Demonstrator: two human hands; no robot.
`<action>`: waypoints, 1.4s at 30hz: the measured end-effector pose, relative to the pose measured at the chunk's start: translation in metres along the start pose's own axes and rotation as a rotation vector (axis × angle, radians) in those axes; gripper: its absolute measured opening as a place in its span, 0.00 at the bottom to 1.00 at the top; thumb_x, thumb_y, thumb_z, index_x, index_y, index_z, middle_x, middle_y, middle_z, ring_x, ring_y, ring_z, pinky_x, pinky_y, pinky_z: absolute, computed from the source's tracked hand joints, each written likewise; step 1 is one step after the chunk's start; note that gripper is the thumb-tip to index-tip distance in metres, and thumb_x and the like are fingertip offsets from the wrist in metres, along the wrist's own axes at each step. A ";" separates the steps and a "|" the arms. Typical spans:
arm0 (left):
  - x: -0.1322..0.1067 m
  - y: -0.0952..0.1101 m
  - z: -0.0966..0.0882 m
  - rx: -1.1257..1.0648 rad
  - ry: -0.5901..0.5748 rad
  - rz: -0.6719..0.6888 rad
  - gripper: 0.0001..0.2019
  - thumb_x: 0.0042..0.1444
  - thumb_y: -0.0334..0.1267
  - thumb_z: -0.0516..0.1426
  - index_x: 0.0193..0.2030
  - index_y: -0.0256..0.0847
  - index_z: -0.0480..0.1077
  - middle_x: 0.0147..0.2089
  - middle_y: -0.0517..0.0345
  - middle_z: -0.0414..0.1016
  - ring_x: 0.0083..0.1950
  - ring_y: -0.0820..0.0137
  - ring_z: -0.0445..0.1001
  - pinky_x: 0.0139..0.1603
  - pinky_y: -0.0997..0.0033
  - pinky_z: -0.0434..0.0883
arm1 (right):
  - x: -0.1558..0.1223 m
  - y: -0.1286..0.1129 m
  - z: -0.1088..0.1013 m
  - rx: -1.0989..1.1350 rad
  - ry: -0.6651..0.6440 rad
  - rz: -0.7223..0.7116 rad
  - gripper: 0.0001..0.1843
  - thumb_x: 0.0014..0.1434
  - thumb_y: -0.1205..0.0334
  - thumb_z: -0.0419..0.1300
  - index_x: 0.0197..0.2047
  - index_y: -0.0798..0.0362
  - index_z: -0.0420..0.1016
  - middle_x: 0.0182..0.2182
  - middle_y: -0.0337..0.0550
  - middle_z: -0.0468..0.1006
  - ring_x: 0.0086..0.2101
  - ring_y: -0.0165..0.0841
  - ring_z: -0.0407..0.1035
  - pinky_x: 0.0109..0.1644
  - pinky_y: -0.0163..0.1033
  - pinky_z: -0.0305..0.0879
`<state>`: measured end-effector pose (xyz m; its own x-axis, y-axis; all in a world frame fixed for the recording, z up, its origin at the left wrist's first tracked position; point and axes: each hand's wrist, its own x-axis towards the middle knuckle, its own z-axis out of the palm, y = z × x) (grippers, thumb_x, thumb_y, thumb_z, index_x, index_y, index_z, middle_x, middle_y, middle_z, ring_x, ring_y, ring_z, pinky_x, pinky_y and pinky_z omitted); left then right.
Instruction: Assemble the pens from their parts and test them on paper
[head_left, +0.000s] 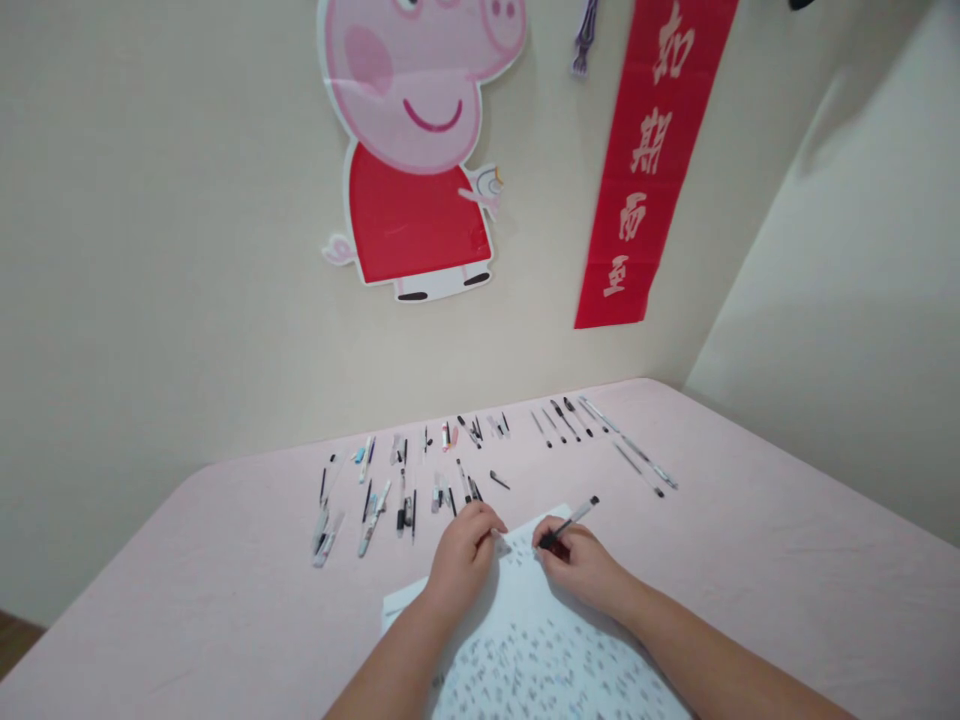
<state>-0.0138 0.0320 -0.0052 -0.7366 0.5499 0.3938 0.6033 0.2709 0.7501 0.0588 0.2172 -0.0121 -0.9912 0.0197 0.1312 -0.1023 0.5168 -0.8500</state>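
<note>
- The pen (570,522) is pinched in the right hand (581,565), tip down near the top edge of the sheet of paper (525,640). The sheet is covered with small marks lower down, so wet ink could get smeared if the wrist is dragged across it.
- The left hand (465,555) is laid on the sheet's upper left corner with the fingers curled. Whether the edge is actually pinched or only pressed flat can't be told from this angle, tbh.
- If that pressure is eased, the sheet could be slid or crumpled on the pink table (225,600) mid-stroke.
- Loose pens (405,490) are lined up just beyond both hands, the nearest ones close to the left knuckles. One careless nudge and they could be rolled out of their rows and mixed up.
- The tip is held right at the paper's top edge, so the tabletop could easily get inked if a stroke is run past it.
</note>
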 end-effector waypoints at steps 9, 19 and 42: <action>-0.003 0.008 0.001 0.122 -0.231 0.039 0.18 0.45 0.20 0.49 0.32 0.41 0.77 0.34 0.56 0.67 0.38 0.69 0.69 0.39 0.71 0.64 | 0.000 0.000 0.004 -0.136 -0.005 -0.034 0.07 0.48 0.70 0.52 0.29 0.54 0.70 0.21 0.35 0.64 0.24 0.29 0.60 0.29 0.32 0.56; -0.002 0.009 0.001 0.133 -0.239 0.023 0.18 0.46 0.20 0.49 0.32 0.41 0.77 0.34 0.55 0.68 0.38 0.69 0.69 0.40 0.70 0.64 | 0.000 -0.004 0.002 -0.148 -0.012 -0.030 0.08 0.47 0.70 0.52 0.28 0.55 0.72 0.21 0.36 0.66 0.24 0.29 0.61 0.29 0.32 0.57; -0.003 0.012 0.000 0.126 -0.251 0.000 0.17 0.47 0.21 0.49 0.31 0.41 0.77 0.34 0.56 0.69 0.38 0.69 0.69 0.41 0.70 0.64 | -0.001 -0.002 0.001 -0.169 0.003 -0.059 0.08 0.47 0.72 0.53 0.27 0.55 0.72 0.22 0.36 0.68 0.25 0.29 0.62 0.30 0.31 0.58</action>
<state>-0.0043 0.0340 0.0024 -0.6473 0.7242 0.2376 0.6480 0.3587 0.6719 0.0597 0.2155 -0.0106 -0.9836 -0.0125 0.1800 -0.1442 0.6539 -0.7427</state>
